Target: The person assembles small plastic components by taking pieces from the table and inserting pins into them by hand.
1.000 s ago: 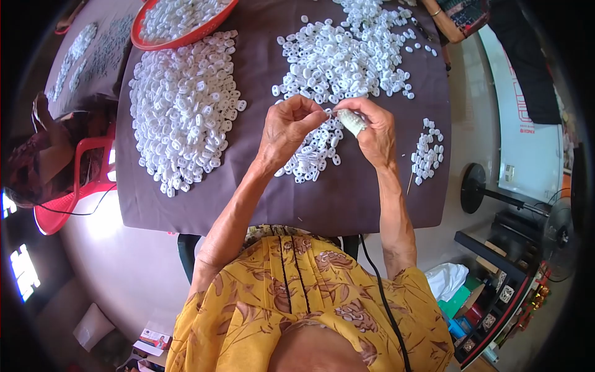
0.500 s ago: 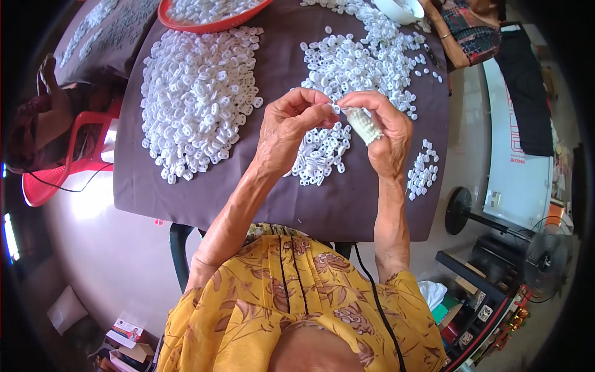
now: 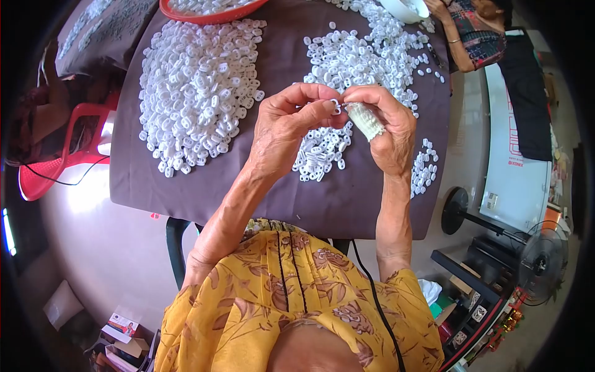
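Observation:
My left hand (image 3: pixel 282 127) is closed, its thumb and index finger pinching a small white oval plastic piece (image 3: pixel 336 106) with holes. Close against that piece is my right hand (image 3: pixel 395 127), also closed, with its index fingertip bent toward the left fingertips. A cream, ribbed cloth sleeve (image 3: pixel 367 121) sits at the right hand, apparently around the thumb. Whatever lies between the right fingertips is too small to make out. Below the hands is a heap of similar white pieces (image 3: pixel 321 155).
A large heap of white pieces (image 3: pixel 197 93) lies to the left, and a small group (image 3: pixel 424 168) to the right. A red basin (image 3: pixel 214 17) and a white bowl (image 3: pixel 406 11) stand at the back. Another person's arm (image 3: pixel 457 46) is at the far right.
The white piece between the fingertips has turned slightly. My hands stay close together. The whole view has shifted a little.

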`<state>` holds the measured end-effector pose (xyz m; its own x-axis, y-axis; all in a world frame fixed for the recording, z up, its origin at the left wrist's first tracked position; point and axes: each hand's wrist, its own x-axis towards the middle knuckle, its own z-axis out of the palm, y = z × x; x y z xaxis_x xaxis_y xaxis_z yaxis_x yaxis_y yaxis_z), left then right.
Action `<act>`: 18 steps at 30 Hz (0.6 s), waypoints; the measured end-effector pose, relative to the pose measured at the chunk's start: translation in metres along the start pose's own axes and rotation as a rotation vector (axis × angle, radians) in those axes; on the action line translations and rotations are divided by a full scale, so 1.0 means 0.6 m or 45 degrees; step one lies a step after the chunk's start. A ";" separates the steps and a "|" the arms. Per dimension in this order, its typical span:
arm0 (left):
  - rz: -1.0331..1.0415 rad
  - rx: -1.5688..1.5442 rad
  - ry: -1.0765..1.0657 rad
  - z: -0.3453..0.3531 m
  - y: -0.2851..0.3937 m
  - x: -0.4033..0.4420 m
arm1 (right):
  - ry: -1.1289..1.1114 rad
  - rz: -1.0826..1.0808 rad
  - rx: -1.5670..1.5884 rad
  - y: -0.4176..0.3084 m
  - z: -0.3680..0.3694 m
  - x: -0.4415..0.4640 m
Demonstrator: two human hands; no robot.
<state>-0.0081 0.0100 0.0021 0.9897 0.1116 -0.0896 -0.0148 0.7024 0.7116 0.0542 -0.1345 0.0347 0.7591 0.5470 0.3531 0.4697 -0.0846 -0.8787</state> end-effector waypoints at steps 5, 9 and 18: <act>0.016 -0.031 -0.009 0.002 -0.002 0.000 | 0.034 0.026 0.014 0.002 0.002 -0.005; 0.016 -0.025 -0.002 0.003 -0.004 0.000 | 0.013 0.037 -0.010 0.004 0.001 -0.008; 0.006 -0.006 0.002 0.004 -0.008 0.000 | 0.021 0.060 0.038 0.011 -0.001 -0.014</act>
<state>-0.0075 0.0050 0.0002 0.9894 0.1157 -0.0874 -0.0200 0.7055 0.7085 0.0511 -0.1402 0.0260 0.7876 0.5290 0.3159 0.4195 -0.0848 -0.9038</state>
